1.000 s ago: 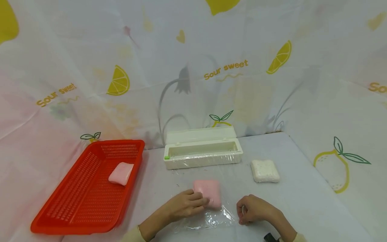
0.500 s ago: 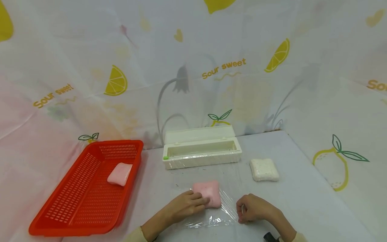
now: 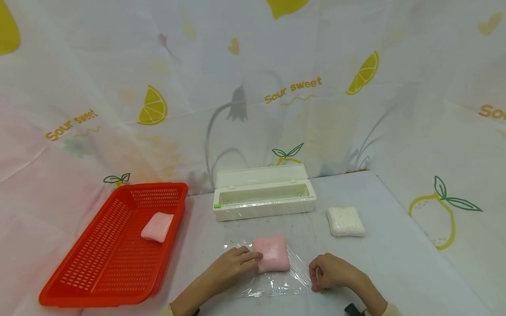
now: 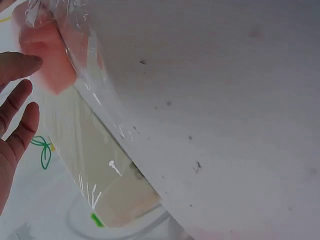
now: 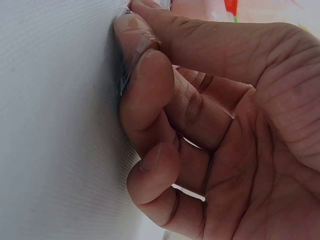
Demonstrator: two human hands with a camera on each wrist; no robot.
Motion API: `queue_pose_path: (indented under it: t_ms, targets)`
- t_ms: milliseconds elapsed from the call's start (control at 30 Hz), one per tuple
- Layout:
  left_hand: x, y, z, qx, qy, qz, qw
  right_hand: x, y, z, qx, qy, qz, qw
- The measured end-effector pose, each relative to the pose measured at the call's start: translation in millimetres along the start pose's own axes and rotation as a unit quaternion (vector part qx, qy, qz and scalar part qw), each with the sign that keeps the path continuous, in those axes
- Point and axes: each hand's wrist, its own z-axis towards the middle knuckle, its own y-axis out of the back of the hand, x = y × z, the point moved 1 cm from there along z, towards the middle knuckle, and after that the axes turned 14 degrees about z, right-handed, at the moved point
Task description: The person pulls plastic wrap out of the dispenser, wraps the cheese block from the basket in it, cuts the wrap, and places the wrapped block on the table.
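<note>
A pink pillow-shaped square block (image 3: 273,254) lies on a sheet of cling film (image 3: 272,287) spread over the table in the head view. My left hand (image 3: 232,265) is at the block's left side, index finger reaching to its edge. In the left wrist view the fingers of that hand (image 4: 17,112) are loosely extended beside the pink block (image 4: 52,67). On the right, my right hand (image 3: 334,272) pinches the film's near right corner between thumb and curled fingers. Crumpled film (image 5: 131,62) shows at its fingertips in the right wrist view.
A white cling-film dispenser box (image 3: 265,211) stands behind the block with its lid up and film coming over its front. At left is a red plastic basket (image 3: 106,281) holding another pink block (image 3: 157,227). A white square block (image 3: 345,222) lies at right.
My left hand has drawn back slightly to the left, uncovering more of the pink block. Film creases now show between block and right hand, which stays in place.
</note>
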Motion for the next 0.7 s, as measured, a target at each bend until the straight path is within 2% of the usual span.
queue_pose_path:
  t_ms: [167,267,367,500,567,633,700]
  targets:
    - [1.8,8.8,-17.7,0.018,0.058,-0.065,0.9960,-3,0,0.9,0.001,0.000,-0.007,1.0000]
    - [-1.6,14.1,-29.5,0.036,0.104,-0.114,0.9873,-4,0,1.5,0.003,0.004,-0.006,1.0000]
    - [-7.3,19.4,-41.2,0.064,0.143,-0.139,0.9778,-3,0,1.4,0.003,0.005,-0.007,1.0000]
    - [-14.1,27.6,-56.1,0.142,0.190,-0.177,0.9552,-2,-1,0.5,0.002,0.005,-0.012,0.9999]
    - [-16.0,31.1,-62.2,0.183,0.210,-0.198,0.9399,-1,-2,0.0,0.001,0.006,-0.015,0.9999]
    - [-17.0,33.0,-66.7,0.204,0.224,-0.222,0.9267,-1,-2,-0.7,0.000,0.009,-0.021,0.9997]
    - [-17.4,33.3,-69.2,0.210,0.232,-0.234,0.9206,-1,-2,-1.7,-0.002,0.013,-0.025,0.9996]
